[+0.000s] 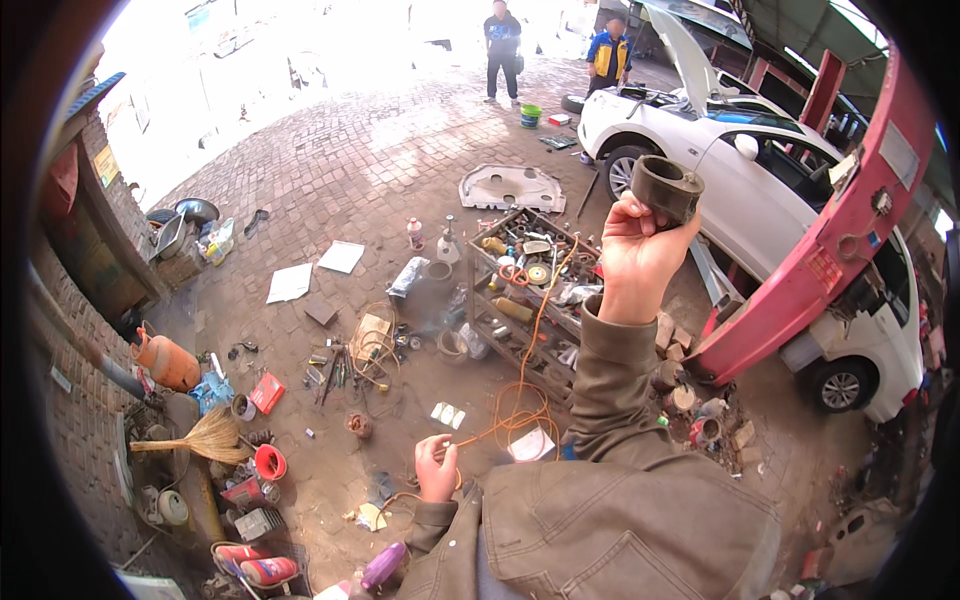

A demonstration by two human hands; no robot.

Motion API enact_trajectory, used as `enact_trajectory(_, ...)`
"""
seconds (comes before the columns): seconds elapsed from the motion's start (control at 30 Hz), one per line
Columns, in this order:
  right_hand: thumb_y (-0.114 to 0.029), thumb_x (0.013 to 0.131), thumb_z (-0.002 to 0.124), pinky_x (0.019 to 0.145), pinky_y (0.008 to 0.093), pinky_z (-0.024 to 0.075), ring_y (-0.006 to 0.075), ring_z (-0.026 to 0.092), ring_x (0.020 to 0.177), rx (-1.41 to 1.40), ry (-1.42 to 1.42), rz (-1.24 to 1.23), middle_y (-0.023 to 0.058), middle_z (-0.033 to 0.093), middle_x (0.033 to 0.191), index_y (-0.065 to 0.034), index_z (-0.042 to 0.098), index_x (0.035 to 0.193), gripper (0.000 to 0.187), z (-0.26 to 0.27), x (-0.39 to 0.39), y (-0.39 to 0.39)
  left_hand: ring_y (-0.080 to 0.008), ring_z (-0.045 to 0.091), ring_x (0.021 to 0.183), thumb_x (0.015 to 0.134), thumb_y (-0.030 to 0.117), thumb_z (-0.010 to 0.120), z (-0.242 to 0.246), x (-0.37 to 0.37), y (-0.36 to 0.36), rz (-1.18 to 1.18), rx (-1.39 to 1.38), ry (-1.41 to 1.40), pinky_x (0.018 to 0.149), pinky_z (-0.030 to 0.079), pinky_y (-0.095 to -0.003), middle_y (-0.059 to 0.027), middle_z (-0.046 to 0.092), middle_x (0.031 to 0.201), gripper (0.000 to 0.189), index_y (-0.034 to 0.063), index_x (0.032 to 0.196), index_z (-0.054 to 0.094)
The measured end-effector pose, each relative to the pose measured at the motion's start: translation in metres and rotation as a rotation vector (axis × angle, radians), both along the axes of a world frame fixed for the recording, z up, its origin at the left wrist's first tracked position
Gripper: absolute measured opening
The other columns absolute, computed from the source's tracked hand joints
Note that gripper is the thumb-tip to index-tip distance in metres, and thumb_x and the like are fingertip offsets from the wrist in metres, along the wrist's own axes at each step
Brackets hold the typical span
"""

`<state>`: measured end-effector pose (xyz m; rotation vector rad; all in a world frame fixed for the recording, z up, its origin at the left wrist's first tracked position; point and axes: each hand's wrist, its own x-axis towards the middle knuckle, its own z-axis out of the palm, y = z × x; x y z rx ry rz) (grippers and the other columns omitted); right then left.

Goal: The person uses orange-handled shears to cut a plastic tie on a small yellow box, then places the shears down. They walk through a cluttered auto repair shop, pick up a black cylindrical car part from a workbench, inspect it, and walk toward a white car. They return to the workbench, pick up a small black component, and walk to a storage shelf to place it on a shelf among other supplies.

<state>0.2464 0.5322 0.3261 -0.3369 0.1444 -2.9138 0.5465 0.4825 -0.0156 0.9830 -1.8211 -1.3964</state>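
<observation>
My right hand [646, 251] is raised at the end of an outstretched arm. Its fingers grip a thick, dark, ring-shaped part [667, 187], probably metal, with a round opening facing up. Lower down, in front of my waist, my left hand [437, 469] is half curled. A small pale spot shows at its fingertips, and an orange hose [487, 430] runs right up to it; whether the fingers hold either is unclear. Between my arms and the car stands a metal tool cart [480, 300], its top tray heaped with tools, a cutting disc and loose parts.
A white car [720, 157] with its hood up stands beside a red lift post [810, 262]. Two people [502, 45] stand at the back. Left are an orange gas cylinder [166, 358], a straw broom [202, 439] and fire extinguishers [268, 571]. Tools and cables litter the brick floor [330, 157].
</observation>
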Motion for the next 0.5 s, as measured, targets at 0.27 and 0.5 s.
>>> enact_trajectory(0.27, -0.050, 0.095, 0.055, 0.059, 0.0283, 0.0443, 0.0132, 0.055, 0.069, 0.210, 0.069, -0.138, 0.0020, 0.064, 0.088, -0.0090, 0.061, 0.102, 0.042, -0.041, 0.013, 0.013, -0.0252, 0.050, 0.119, 0.086, 0.016, 0.065, 0.057, -0.022, -0.036, -0.117, -0.133, 0.091, 0.096, 0.046, -0.0366, -0.0127, 0.048, 0.130, 0.044, 0.0040, 0.127, 0.056)
enact_trajectory(0.5, -0.026, 0.102, 0.050, 0.056, 0.0231, 0.0380, 0.0040, 0.044, 0.066, 1.213, 0.359, 0.345, -0.0038, 0.053, 0.073, -0.0009, 0.059, 0.082, 0.034, -0.170, 0.109, 0.015, -0.0328, 0.030, 0.140, 0.096, 0.041, 0.038, 0.121, -0.075, -0.029, -0.143, -0.196, 0.599, 0.115, 0.020, -0.0423, -0.0209, 0.034, 0.149, 0.063, -0.0064, 0.137, 0.041)
